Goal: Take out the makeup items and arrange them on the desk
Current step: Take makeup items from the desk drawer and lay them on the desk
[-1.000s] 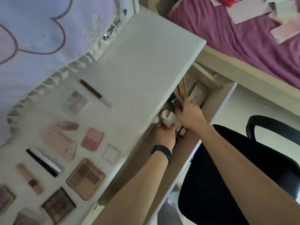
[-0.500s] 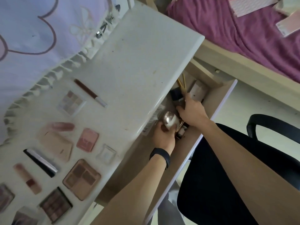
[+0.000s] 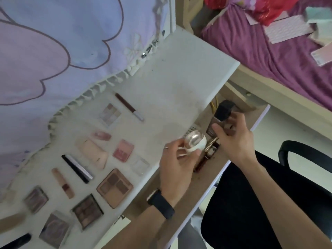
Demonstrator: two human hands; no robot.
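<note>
Mid-extraction: left hand (image 3: pixel 177 164) grips round jar (image 3: pixel 195 142) at the desk (image 3: pixel 179 78) front edge, right hand (image 3: pixel 235 141) grips black-capped bottle (image 3: pixel 223 111); next, both want setting on bare desktop.

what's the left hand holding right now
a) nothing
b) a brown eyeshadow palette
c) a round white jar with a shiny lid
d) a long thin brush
c: the left hand grips the round white jar at the desk's front edge, while the right hand holds a black-capped bottle over the open drawer.
</note>
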